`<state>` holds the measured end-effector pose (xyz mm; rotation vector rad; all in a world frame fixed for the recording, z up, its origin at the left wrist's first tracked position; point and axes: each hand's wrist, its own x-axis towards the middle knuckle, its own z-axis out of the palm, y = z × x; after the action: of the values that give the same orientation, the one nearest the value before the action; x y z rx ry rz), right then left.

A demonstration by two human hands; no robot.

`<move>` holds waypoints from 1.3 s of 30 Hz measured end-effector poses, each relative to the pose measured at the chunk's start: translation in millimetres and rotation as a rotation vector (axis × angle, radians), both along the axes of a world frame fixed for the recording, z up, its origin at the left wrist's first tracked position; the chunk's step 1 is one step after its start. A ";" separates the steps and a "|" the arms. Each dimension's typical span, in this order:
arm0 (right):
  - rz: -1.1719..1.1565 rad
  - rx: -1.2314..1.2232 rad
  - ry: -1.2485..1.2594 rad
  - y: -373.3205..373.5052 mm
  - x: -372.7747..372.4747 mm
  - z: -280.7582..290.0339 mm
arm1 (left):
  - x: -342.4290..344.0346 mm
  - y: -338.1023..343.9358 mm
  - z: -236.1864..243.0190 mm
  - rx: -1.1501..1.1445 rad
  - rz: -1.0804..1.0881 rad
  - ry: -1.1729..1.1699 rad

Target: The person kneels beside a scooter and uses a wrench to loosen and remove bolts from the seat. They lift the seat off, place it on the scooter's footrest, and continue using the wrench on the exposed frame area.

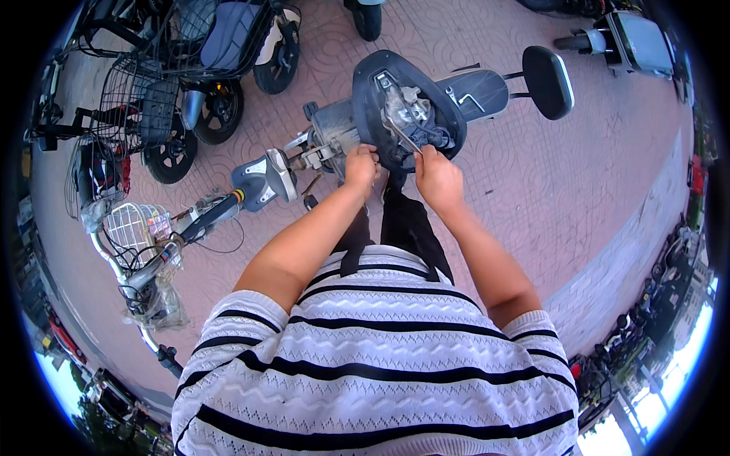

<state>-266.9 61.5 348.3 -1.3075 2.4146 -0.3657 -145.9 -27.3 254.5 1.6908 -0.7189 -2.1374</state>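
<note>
A wide dark saddle-shaped shell (366,76) lies on an electric bike, its hollow side up. Inside it are crumpled clear plastic (409,106) and dark parts. My right hand (439,178) is closed at the shell's near rim, pinching a slim silver metal tool (405,137) that slants over the hollow. Its exact kind cannot be told. At the shell's left edge, beside the bike's dusty frame (334,140), my left hand (361,166) has its fingers curled closed; what they hold, if anything, is hidden. An L-shaped hex key (473,101) rests on the rear seat pad (488,85).
The bike's handlebar (114,262) and white wire basket (137,228) extend to the left. A padded backrest (549,82) stands behind the rear pad. Other parked bikes with a black wire basket (133,110) fill the upper left. A grey scooter (642,47) is at upper right.
</note>
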 end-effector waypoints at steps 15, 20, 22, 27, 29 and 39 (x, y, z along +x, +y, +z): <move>-0.151 -0.340 -0.081 -6.3 -34.4 13.5 | -29.0 -18.4 12.5 -0.615 -0.173 -0.084; 0.036 -0.232 0.075 -31.4 -58.9 -6.3 | -35.6 -2.4 19.1 -0.619 -0.197 -0.091; 0.114 -0.145 0.142 -38.1 -59.0 -8.8 | -29.2 13.3 24.7 -0.604 -0.289 -0.128; 0.195 0.103 0.214 -65.9 -54.9 -2.7 | -2.4 38.8 15.7 -0.527 -0.372 -0.131; 0.235 0.159 0.244 -75.0 -57.7 -0.8 | 5.5 40.9 11.1 -0.506 -0.397 -0.136; 0.410 0.304 0.356 -98.3 -62.6 6.5 | 35.4 46.9 -2.1 -0.404 -0.453 -0.132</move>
<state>-329.5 -36.8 354.8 -1.7795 2.2588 0.3597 -110.5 19.7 252.4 1.5616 -1.5804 -1.9645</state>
